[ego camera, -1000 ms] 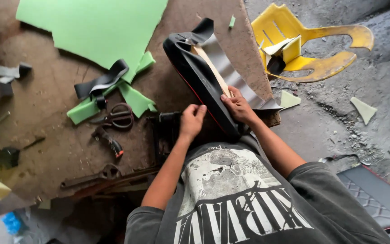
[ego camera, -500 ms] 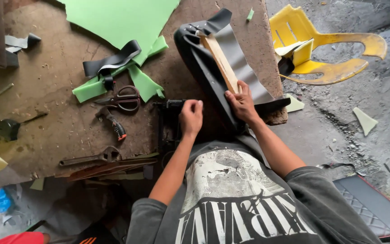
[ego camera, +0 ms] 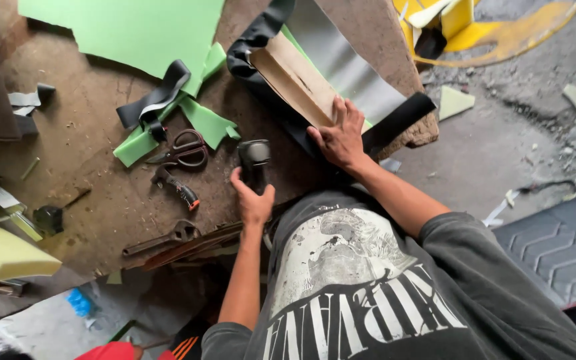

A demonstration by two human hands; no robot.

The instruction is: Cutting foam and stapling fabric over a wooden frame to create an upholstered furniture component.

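The right hand was laid flat, fingers spread, on the tan board of a seat piece wrapped in black cover material, which lay on the worn brown tabletop just ahead of the person's chest. The left hand was clenched around the grip of a black stapler-like tool, held upright just beside the near edge of the seat piece. For this step to be done well, it was judged that the board should be kept pinned firmly so the cover could not slip, and that the tool's nose should be brought squarely onto the folded edge, well apart from the pressing fingers. Scissors lay to the left, near green foam offcuts and a loose black strip; a screwdriver with a dark handle and a wrench lay nearer the tabletop's front edge. A large green foam sheet covered the far left. No bin, box or tray could be made out; a broken yellow plastic seat shell on the floor held only a scrap or two, too unclear to identify.
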